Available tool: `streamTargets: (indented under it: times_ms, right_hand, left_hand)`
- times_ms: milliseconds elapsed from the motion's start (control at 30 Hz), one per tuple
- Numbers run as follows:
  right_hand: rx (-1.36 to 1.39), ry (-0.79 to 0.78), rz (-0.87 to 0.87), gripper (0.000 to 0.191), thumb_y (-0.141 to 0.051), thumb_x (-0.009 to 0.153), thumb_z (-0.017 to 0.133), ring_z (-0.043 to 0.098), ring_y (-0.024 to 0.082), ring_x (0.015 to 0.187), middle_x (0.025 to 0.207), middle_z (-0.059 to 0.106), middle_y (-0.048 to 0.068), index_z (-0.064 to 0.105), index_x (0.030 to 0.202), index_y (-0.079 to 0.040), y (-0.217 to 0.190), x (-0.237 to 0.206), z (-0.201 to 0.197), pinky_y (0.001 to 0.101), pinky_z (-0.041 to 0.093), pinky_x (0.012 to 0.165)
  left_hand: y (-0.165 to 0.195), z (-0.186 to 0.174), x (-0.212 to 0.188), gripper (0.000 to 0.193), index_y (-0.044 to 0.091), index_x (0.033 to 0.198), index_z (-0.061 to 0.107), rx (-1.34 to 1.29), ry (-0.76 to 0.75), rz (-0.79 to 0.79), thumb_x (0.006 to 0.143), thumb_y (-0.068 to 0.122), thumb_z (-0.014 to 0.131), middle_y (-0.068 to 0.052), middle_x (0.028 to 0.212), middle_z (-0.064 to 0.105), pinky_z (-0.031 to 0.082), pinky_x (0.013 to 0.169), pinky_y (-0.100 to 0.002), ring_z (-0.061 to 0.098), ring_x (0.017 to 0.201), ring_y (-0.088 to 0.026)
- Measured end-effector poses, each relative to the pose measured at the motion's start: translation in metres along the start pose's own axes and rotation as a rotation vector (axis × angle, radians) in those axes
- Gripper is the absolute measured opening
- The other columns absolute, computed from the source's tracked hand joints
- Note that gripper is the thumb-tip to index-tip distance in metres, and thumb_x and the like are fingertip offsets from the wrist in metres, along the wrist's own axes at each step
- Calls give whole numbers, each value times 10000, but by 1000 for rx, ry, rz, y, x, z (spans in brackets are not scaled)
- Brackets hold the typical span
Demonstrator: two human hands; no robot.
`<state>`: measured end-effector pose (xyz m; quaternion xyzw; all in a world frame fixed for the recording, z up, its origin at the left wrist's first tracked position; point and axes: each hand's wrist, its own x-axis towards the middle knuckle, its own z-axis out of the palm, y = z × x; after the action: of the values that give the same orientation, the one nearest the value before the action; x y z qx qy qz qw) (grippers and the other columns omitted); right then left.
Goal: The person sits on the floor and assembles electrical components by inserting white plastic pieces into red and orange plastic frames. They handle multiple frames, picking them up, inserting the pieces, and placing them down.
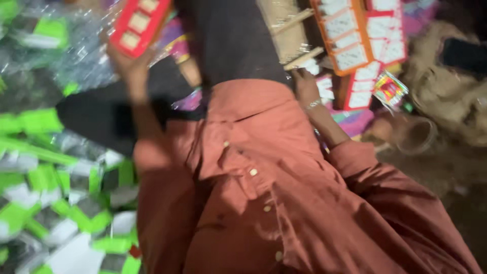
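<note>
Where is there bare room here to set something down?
Little. Bare brown ground lies right of the glass jar, below the sack. Green packets crowd the left; red cards crowd the top. The left hand holds a red card.

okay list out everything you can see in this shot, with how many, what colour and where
Red flat card with pale square pockets: one, red, upper left, held up.
Green-and-white clear-wrapped packets: many, piled along the left.
Orange and red cards with white labels: several, top right.
Small multicoloured wrapped packet: one, right of the cards.
Clear round plastic cup: one, right.
Tan sackcloth: one, far right.
Rust-red buttoned shirt: one, centre.
Left hand: grips the red card.
Right hand: metal bracelet on the wrist, fingers at the cards' lower edge.
</note>
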<state>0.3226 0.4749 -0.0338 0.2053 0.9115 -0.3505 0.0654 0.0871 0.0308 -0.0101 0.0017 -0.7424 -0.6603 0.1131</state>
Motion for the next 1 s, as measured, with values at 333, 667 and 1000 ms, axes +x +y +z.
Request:
streamTargets:
  times_ms: [333, 667, 1000]
  right_hand:
    - [-289, 51, -315, 298, -104, 935, 702, 673, 419, 921, 979, 714, 183, 628, 1217, -38, -21, 14, -14, 496, 514, 781]
    - [-107, 114, -245, 430, -172, 765, 834, 720, 329, 856, 967, 715, 222, 681, 1124, 8, -69, -2, -38, 430, 572, 749]
    - [267, 275, -244, 393, -140, 911, 829, 675, 153, 865, 1015, 726, 123, 633, 1192, 54, -132, -10, -67, 295, 560, 766]
  left_hand:
    - [66, -10, 7, 980, 168, 1443, 534, 674, 81, 55, 560, 166, 961, -121, 1233, 635, 522, 981, -448, 618, 1171, -337]
    - [73, -30, 16, 1031, 84, 1439, 469, 599, 104, 88, 550, 231, 969, -174, 1197, 645, 493, 980, -470, 584, 1142, -392]
    - [82, -36, 21, 949, 106, 1418, 477, 463, 54, 24, 603, 217, 951, -124, 1126, 745, 563, 925, -437, 712, 1041, -328]
